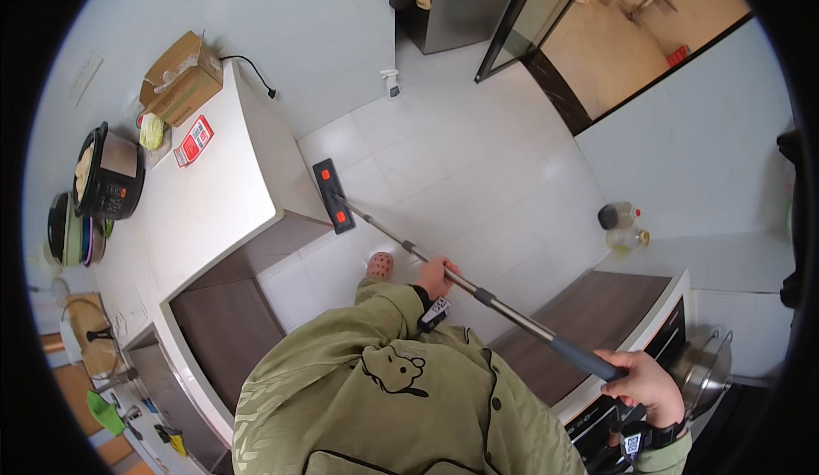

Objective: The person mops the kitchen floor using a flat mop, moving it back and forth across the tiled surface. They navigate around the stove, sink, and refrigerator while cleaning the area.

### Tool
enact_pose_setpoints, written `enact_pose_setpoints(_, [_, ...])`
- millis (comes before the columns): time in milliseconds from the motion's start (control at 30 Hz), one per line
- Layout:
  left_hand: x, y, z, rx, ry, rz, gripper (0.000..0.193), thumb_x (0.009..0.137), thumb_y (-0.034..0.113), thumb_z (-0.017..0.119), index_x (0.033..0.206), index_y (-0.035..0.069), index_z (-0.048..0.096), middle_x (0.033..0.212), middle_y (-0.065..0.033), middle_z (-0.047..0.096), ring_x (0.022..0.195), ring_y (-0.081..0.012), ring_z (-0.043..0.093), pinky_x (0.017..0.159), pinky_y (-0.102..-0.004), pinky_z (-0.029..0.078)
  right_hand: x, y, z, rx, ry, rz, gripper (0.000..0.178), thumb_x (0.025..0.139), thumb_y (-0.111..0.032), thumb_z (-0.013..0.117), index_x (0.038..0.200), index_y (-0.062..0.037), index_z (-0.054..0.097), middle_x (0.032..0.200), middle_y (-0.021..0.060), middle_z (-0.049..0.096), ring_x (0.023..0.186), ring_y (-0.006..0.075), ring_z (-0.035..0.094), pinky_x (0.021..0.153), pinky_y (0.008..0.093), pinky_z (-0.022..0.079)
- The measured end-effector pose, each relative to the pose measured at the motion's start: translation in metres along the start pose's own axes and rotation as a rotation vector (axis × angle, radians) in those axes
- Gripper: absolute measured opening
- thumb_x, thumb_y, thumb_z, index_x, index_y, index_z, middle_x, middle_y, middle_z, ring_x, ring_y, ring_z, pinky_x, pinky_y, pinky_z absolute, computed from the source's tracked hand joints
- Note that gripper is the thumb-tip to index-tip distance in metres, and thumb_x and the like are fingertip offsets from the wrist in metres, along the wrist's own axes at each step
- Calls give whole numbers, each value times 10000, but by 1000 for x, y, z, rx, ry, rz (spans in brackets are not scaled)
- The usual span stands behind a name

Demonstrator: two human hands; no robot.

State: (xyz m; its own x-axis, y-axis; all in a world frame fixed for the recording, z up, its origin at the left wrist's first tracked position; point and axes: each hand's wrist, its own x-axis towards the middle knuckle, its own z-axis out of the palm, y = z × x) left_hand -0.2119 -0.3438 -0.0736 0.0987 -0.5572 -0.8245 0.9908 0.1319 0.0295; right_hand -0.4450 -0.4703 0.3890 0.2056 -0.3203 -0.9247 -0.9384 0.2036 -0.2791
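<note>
bright, even light; faint glare on floor (465,163); edges curved, corners black.

On the white worktop (205,206) we observe an open cardboard box (194,82), red-and-white cards (194,140) and a black electric cooker (113,186); a spray bottle (392,86) stands near a grey refrigerator (465,14) and a glass door (539,12).

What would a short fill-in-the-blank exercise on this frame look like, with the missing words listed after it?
1. The left hand and right hand both hold the mop; the one nearer its flat head is the ____.
2. That flat head bears ____ orange patches.
3. The box on the white counter is made of ____.
4. The wearer's jacket is mainly ____ in colour.

Missing words: left; two; cardboard; green.
</note>
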Motion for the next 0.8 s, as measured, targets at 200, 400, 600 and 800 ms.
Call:
enact_pose_setpoints(200, [9,81,-21,119,120,89,135,917,112,481,842,1,467,717,-117,505,664,-264,542,667,-409,521,31,-32,54,-76,7,-117,574,710,38,639,1272,-61,579,669,-32,538,458,38,430,421,205,355])
enact_pose_setpoints(400, [45,74,-53,373,334,79,262,951,191,427,768,29,521,697,-138,587,632,-258,521,631,-423,484,61,41,74,-1,15,-217,579,718,17,655,1284,-70,568,765,0,579,472,69,478,444,239,412])
enact_pose_setpoints(600, [67,43,-154,1989,336,414,300,921,191,460,1059,-51,571,885,-199,659,818,-319,644,671,-426,518,83,160,115,787,-382,49,664,824,73,593,1433,-103,397,787,10,584,472,56,427,425,206,317])
enact_pose_setpoints(800, [66,40,-180,2540,87,212,364,922,275,410,1019,44,673,1028,-186,670,948,-328,656,768,-443,523,71,190,161,944,-354,132,617,833,88,575,1414,-11,393,1351,116,526,1194,209,537,1004,350,430])
